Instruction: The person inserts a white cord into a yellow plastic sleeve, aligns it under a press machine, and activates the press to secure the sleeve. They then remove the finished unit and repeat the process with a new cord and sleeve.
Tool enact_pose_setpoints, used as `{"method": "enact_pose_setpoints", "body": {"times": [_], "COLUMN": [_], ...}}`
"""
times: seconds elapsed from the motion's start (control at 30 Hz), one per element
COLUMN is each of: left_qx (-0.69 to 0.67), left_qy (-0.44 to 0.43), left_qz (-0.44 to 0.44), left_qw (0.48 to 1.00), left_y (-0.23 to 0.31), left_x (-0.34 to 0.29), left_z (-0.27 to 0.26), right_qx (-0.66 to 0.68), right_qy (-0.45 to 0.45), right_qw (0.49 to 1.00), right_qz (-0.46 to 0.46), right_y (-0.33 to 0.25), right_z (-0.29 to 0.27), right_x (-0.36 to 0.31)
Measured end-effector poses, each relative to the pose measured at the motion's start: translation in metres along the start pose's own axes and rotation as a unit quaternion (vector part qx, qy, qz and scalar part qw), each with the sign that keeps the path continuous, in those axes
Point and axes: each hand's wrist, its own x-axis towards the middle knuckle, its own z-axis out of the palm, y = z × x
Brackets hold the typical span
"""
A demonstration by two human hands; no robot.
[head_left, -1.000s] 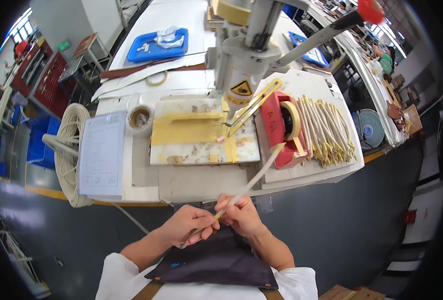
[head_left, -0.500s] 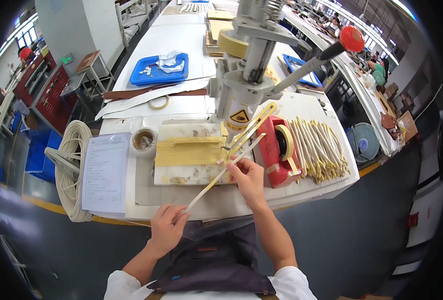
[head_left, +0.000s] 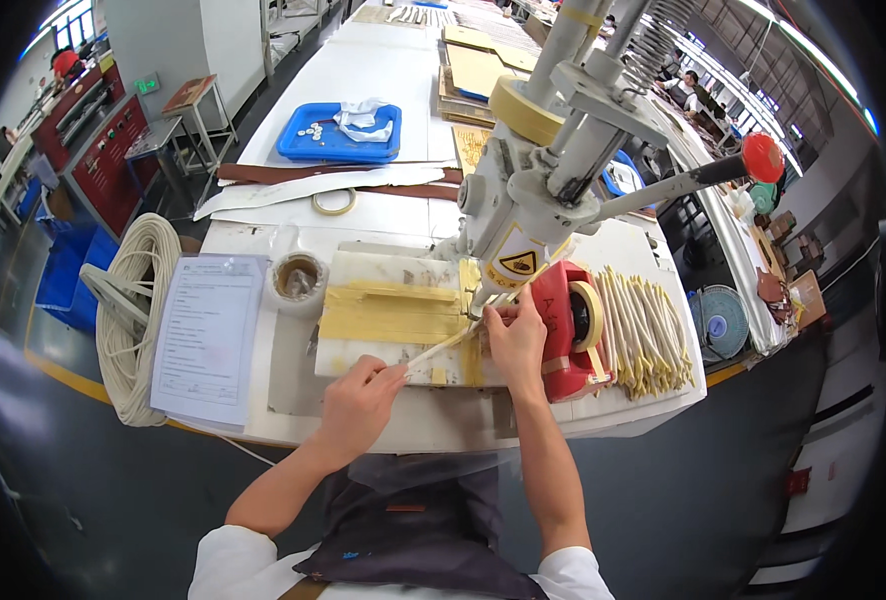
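A thin white cord with a yellow-taped stretch (head_left: 439,349) runs slantwise between my hands, over the near part of a white block (head_left: 368,355) partly covered with yellow tape. My left hand (head_left: 361,402) pinches its lower left end, just off the block's near edge. The fingers of my right hand (head_left: 519,338) are closed on the cord further up, right beside the foot of a grey hand press (head_left: 528,205). That hand and the press hide the cord's far end. The press lever, with its red knob (head_left: 763,158), points up to the right.
A red tape dispenser (head_left: 561,330) stands close to my right hand, with a bundle of yellow-tipped white cords (head_left: 646,330) beyond it. Left of the block are a tape roll (head_left: 298,278), a printed sheet (head_left: 210,335) and a coil of cord (head_left: 138,320). A blue tray (head_left: 338,150) lies further back.
Both hands have moved toward the press with the cord, the left one up and to the right. The cord now reaches the press foot, and my view has shifted slightly.
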Motion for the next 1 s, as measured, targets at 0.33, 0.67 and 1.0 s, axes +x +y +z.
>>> {"method": "enact_pose_setpoints", "body": {"times": [0.33,0.67,1.0], "left_qx": [0.099,0.113,0.167], "left_qy": [-0.013,-0.089,-0.114], "left_qz": [0.094,0.171,0.233], "left_qw": [0.991,0.975,0.951], "left_y": [-0.017,-0.023,-0.028], "left_x": [0.009,0.022,0.036], "left_z": [0.001,-0.001,0.003], "right_qx": [-0.136,-0.136,-0.179], "right_qy": [0.066,0.028,0.022], "right_qw": [0.966,0.981,0.976], "right_qz": [-0.209,-0.134,-0.122], "right_y": [0.024,0.012,0.017], "right_z": [0.018,0.007,0.008], "right_x": [0.011,0.01,0.014]}}
